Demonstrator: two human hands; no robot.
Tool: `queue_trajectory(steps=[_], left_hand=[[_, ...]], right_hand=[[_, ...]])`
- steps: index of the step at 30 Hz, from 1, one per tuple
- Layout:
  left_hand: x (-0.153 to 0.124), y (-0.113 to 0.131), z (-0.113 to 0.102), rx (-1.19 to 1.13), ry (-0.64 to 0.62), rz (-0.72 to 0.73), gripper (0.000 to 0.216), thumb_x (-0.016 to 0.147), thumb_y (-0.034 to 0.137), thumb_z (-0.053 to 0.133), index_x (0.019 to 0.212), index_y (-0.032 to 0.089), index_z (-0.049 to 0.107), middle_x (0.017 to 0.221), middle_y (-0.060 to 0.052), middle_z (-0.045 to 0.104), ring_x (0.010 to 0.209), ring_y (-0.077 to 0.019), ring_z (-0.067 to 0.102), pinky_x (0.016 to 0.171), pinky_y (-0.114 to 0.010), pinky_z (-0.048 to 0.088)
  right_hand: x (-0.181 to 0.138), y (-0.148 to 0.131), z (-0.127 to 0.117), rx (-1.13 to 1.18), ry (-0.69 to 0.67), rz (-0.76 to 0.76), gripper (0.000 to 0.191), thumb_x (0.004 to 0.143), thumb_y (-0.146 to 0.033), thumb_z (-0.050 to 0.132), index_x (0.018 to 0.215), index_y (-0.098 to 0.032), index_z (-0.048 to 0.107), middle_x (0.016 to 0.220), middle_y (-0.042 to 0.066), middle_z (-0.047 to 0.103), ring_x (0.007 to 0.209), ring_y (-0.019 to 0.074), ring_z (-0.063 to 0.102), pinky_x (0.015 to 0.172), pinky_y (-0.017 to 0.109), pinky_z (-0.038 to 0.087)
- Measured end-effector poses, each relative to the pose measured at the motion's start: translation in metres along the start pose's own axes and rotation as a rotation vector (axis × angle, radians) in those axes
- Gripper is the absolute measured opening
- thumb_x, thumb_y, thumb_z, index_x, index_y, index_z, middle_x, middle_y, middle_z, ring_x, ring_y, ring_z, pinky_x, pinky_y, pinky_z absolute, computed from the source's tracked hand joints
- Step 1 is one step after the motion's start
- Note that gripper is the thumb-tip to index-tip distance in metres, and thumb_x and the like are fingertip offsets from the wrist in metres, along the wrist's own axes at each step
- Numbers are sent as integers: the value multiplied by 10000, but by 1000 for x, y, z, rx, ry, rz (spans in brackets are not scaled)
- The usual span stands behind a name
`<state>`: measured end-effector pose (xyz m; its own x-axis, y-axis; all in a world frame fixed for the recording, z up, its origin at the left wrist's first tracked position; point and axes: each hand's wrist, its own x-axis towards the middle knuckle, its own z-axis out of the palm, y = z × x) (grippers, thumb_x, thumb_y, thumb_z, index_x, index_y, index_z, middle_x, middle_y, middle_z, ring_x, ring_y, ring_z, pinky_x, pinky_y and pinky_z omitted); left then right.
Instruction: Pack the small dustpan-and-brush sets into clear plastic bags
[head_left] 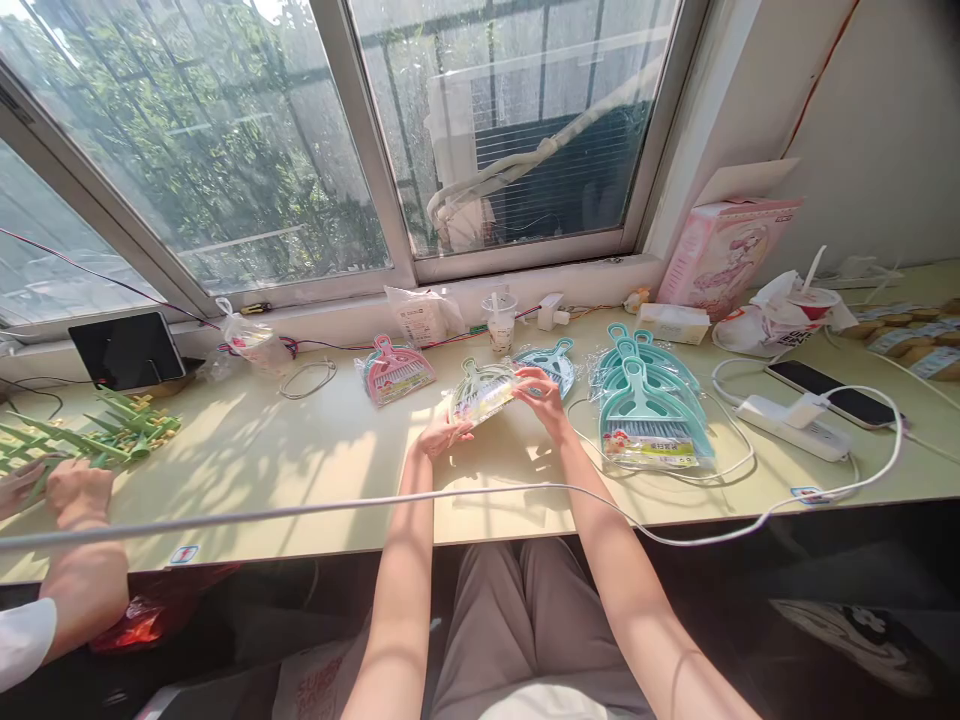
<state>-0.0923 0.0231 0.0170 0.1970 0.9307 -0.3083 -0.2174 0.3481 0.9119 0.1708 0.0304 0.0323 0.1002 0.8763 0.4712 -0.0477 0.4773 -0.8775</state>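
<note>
I hold a small green brush-and-dustpan set [484, 392] in a clear wrapper just above the pale green table [300, 470]. My left hand [442, 437] grips its near left edge from below. My right hand [541, 397] pinches its right end. A pink set [396, 372] lies to the left. A light blue set [553, 362] lies just behind my right hand. A stack of teal sets [651, 405] sits to the right.
A white cable [300, 508] runs across the table's front edge to a power strip [795, 425] beside a phone [832, 392]. Another person's hands [64, 492] work on green sticks [90, 430] at the left. A tablet [126, 350], cup [500, 322] and pink box [724, 250] line the sill.
</note>
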Motion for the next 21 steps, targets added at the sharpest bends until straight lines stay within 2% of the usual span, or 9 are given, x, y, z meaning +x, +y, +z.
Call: queue_trajectory(steps=[3,7,11,14,16,18,21], left_hand=[[0,-4,-1,12,-91,43,518,799,-57,791,1266,137,681,1027,-116,801,1025,-310,758,997,-499,630],[0,-6,-1,106,-183,92,649,707,98,932,1288,173,651,1142,-148,791,994,-284,733,838,-402,646],[0,-8,3,213,-194,143,726,692,248,981,1316,170,618,1187,-151,769,827,-208,713,737,-366,607],[0,-11,3,267,-182,180,873,690,335,991,1427,169,551,1094,-117,764,711,-187,704,652,-337,550],[1,-12,2,296,-186,197,945,681,389,998,1473,178,528,1036,-90,755,690,-195,714,638,-328,538],[1,-11,0,325,-193,202,956,681,431,1003,1484,195,540,1028,-85,755,705,-211,728,662,-342,563],[1,-9,-2,355,-204,200,949,764,567,942,1544,207,538,1203,-168,766,824,-282,771,728,-409,628]], right_hand=[[-1,0,1,24,20,9,309,747,-572,957,712,-301,812,1195,86,808,1317,361,662,1248,597,469],[1,11,2,-55,86,20,331,762,-589,922,702,-280,820,1244,111,828,1389,395,651,1285,635,417],[5,29,5,-43,147,93,295,750,-542,887,750,-251,840,1378,143,784,1457,416,620,1209,577,523],[6,39,6,-2,140,178,286,765,-462,820,926,-230,869,1421,152,759,1460,395,621,1144,524,582],[6,42,4,33,102,279,422,751,-426,803,1119,-224,852,1381,147,775,1402,365,664,1080,489,620],[6,44,1,76,56,401,575,726,-417,814,1264,-215,802,1261,132,811,1250,334,736,985,459,652],[7,45,-4,136,65,502,612,678,-424,860,1234,-183,782,1054,96,827,1008,287,765,906,433,649]])
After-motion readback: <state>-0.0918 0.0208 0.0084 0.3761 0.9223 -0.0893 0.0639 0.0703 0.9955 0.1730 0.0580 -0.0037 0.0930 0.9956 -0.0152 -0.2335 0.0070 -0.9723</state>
